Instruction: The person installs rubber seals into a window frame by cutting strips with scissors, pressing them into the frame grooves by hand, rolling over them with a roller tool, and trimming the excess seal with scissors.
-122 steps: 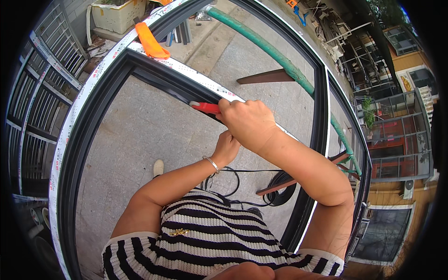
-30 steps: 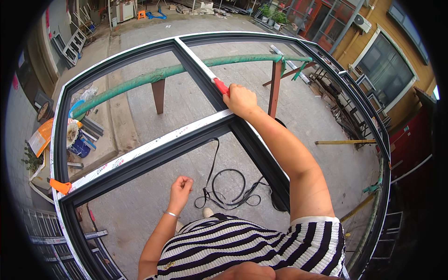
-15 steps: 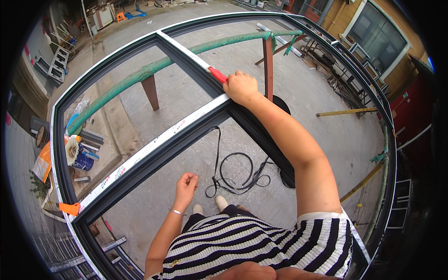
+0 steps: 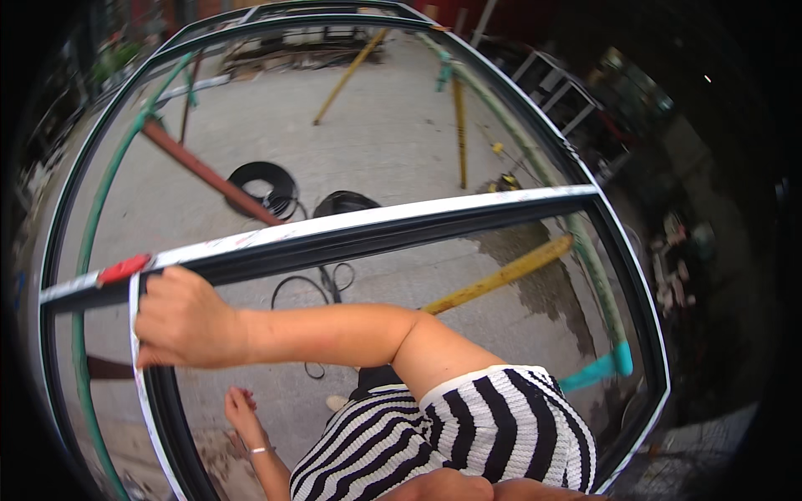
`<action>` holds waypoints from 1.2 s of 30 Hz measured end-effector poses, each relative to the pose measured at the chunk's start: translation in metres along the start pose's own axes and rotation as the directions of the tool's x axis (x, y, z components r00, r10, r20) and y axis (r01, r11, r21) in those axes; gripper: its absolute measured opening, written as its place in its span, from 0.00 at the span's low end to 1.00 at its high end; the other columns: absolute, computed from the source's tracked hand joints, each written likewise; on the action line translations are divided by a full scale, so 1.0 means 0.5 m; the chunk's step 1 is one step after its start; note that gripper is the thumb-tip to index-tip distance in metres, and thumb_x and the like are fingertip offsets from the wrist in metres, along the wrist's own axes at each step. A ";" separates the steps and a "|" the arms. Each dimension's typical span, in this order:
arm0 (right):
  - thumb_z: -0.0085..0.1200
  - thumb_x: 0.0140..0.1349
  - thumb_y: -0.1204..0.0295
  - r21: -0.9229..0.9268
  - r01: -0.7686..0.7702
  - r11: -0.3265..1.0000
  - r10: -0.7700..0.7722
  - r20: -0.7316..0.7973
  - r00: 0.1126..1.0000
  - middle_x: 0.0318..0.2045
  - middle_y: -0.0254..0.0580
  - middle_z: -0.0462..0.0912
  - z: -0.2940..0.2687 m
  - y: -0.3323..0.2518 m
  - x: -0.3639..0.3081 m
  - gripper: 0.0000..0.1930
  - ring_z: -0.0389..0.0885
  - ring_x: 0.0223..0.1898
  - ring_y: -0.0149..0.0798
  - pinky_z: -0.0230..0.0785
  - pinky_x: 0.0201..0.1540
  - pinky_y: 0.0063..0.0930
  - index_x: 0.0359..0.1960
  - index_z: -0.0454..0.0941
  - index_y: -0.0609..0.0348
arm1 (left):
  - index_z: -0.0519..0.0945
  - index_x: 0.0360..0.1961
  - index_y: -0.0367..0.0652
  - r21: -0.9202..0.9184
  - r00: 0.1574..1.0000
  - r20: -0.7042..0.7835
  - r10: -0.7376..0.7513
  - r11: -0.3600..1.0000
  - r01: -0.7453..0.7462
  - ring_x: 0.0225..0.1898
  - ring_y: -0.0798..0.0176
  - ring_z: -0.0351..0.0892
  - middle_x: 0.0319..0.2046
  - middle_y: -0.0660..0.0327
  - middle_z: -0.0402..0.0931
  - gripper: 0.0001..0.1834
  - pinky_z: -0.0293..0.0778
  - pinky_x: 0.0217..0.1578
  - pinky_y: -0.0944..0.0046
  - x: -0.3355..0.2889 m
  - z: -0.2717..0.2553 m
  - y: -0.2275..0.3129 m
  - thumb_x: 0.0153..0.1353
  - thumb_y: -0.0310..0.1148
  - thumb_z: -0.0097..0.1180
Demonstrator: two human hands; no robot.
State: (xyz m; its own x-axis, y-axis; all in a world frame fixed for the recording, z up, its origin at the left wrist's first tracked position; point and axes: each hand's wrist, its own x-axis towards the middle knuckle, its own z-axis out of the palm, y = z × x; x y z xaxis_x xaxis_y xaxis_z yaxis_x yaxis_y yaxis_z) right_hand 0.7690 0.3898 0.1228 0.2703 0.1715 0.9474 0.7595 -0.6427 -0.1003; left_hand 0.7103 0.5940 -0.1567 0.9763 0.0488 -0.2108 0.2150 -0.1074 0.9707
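Note:
A large window frame with white faces and black grooves spreads around me at about waist height. My right hand is closed in a fist over the white bar just below a joint between two bars. Whatever its curled fingers hold, if anything, is hidden. Beyond the knuckles a flat red piece lies on the frame, its kind unclear. My left hand hangs low inside the frame, fingers loosely bent and somewhat apart, with nothing visible in it. Thin black strip loops on the ground beneath the frame.
A green-wrapped pole supports the frame on the left, with a reddish-brown leg. Yellow legs, one close by, slant under the right side. On the concrete sit a black coil and a dark rounded thing.
My view has swung to the right, so the frame appears turned. My right hand has slid a little down the bar from the joint. The red piece keeps its place on the frame.

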 end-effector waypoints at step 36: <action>0.54 0.52 0.36 -0.551 -0.455 -0.700 0.591 -0.804 0.065 0.49 0.64 0.77 -1.938 0.543 -0.794 0.43 0.76 0.50 0.60 0.70 0.51 0.50 0.53 0.67 0.66 | 0.66 0.50 0.38 0.382 0.971 -0.110 0.211 0.911 -0.155 0.35 0.62 0.78 0.43 0.52 0.75 0.20 0.78 0.37 0.65 -0.237 0.188 -0.015 0.55 0.18 0.49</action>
State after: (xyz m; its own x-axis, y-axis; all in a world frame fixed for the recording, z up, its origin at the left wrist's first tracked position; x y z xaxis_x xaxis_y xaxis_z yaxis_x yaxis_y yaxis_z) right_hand 0.2945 -0.5763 0.0143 -0.0098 -0.9691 0.2464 -0.9803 -0.0393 -0.1934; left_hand 0.5955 0.4954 -0.1497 0.9908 0.1344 0.0129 0.0544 -0.4850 0.8728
